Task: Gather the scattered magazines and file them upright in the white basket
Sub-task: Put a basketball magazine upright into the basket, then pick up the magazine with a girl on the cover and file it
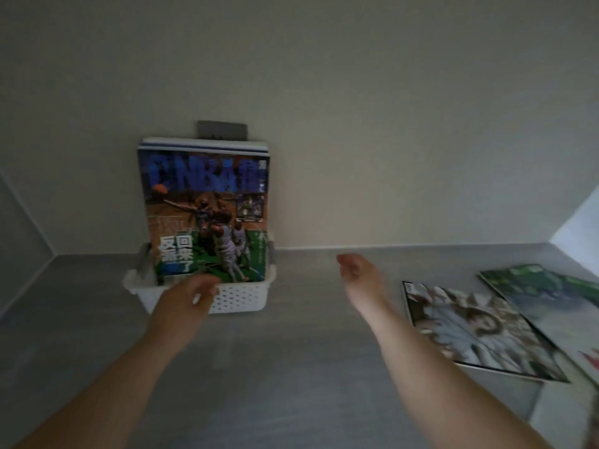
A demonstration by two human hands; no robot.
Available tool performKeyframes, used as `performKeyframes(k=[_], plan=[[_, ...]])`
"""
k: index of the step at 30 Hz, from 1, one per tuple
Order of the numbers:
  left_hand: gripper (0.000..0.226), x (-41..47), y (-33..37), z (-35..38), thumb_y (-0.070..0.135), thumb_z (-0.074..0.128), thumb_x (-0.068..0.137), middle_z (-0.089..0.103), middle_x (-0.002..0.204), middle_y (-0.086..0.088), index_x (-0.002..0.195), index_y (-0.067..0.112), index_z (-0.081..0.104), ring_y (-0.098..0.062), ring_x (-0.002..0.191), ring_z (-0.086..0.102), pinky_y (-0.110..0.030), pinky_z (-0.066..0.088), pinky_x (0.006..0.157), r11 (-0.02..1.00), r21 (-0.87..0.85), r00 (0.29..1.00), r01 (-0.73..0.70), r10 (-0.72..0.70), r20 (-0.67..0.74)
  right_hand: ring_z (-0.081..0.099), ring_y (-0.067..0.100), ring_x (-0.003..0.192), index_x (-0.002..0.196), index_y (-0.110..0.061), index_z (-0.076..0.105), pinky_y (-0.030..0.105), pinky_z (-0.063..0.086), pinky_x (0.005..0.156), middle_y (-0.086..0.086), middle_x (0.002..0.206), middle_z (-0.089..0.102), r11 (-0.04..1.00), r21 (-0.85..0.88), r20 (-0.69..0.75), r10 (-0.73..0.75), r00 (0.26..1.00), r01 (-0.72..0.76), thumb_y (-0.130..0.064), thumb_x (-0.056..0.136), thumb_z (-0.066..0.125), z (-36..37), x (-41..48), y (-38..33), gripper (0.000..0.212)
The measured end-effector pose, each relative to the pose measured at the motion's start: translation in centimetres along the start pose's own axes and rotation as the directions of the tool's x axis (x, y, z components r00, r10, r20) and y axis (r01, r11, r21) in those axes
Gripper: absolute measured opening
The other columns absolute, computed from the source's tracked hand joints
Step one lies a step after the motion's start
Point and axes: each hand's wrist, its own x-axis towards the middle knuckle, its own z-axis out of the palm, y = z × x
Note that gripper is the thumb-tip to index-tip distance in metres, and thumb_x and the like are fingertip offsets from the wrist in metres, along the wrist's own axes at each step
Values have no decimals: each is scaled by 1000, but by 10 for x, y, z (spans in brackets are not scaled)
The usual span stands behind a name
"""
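I see the counter (291,367); magazines (205,215) stand upright in the white basket (240,298) at its back edge (two more (470,328) lie right). My left hand (191,294) touches the basket, fingers blurred; my right hand (356,268) hovers loosely curled, empty.

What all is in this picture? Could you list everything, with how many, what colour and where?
Basket: one, white, perforated, on the counter against the wall, left of centre.
Upright magazines: at least three, front one blue and green with basketball players, standing in the basket and leaning on the wall; exact count hidden.
Flat magazines: at least two, one pale with a portrait cover, one green behind it, lying on the counter at right; a red-and-white scrap at the right edge may be a third.
Wall plate: one, grey, on the wall above the basket.
Counter: one, grey.
Left hand: at the basket's front rim, grip unclear.
Right hand: above the counter, open, empty.
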Motion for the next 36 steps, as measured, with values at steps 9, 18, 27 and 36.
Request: performKeyframes(k=[9, 18, 27, 36], plan=[[14, -78, 82, 128, 4, 57, 83, 70, 95, -12, 91, 7, 67, -20, 86, 61, -21, 39, 75, 998, -22, 935, 55, -44, 353, 57, 26, 110, 109, -7, 61, 29, 41, 88, 12, 117, 64, 917, -373, -21, 143, 989, -141, -8, 88, 46, -157, -62, 126, 26], [52, -110, 153, 260, 36, 49, 87, 29, 149, 3, 135, 25, 33, -10, 136, 28, -17, 21, 107, 904, 216, 806, -370, 196, 558, 1, 15, 143, 142, -25, 16, 33, -1, 117, -3, 156, 6, 684, -722, 107, 253, 961, -100, -48, 93, 24, -241, -116, 235, 55], [66, -93, 204, 311, 42, 27, 93, -9, 155, -5, 143, 15, -7, -22, 143, -7, -37, -5, 117, 449, 604, 742, -659, 257, 618, -4, 18, 143, 142, -22, 14, 34, -8, 116, 3, 156, 2, 708, -703, 148, 227, 963, -59, -46, 93, 21, -243, -115, 248, 55], [59, -86, 211, 325, 31, 65, 78, 48, 135, -22, 124, -1, 48, -23, 120, 52, -29, 53, 84, 467, 570, 721, -676, 258, 643, -3, 21, 144, 141, -21, 20, 33, -12, 112, 4, 156, 6, 755, -655, 134, 171, 976, -42, -45, 93, 24, -241, -115, 252, 55]])
